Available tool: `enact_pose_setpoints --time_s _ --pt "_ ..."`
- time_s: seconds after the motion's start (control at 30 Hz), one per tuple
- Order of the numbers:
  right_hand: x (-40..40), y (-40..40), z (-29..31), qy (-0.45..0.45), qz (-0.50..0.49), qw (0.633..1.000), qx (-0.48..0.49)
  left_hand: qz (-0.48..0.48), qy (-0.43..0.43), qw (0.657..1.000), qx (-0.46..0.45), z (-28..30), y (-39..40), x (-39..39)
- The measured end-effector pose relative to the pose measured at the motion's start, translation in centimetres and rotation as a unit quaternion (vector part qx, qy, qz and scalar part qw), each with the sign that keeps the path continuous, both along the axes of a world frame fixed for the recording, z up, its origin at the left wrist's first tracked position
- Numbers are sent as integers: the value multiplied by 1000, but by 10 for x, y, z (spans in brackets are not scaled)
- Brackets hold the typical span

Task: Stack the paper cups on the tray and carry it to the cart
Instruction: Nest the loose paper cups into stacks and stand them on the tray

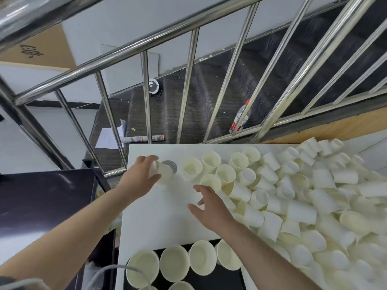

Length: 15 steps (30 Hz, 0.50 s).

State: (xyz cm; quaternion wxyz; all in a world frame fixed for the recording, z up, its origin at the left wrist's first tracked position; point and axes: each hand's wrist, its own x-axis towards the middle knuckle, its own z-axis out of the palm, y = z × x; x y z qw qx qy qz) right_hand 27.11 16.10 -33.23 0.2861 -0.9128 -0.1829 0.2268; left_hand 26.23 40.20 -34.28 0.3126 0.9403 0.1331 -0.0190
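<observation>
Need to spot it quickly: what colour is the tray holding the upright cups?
Black; the tray shows best in the head view, bottom centre.

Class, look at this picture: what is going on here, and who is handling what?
A person at a white table is sorting paper cups. The left hand grips one cup lying on its side, while the right hand reaches, fingers spread, toward the big loose pile of cups. Near the person, several upright cups already stand on a black tray.
</observation>
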Motion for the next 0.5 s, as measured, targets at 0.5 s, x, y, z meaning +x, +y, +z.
enact_pose_setpoints --time_s 0.5 --pt "-49 4 21 59 -27 979 193 53 -37 951 -303 18 -51 -107"
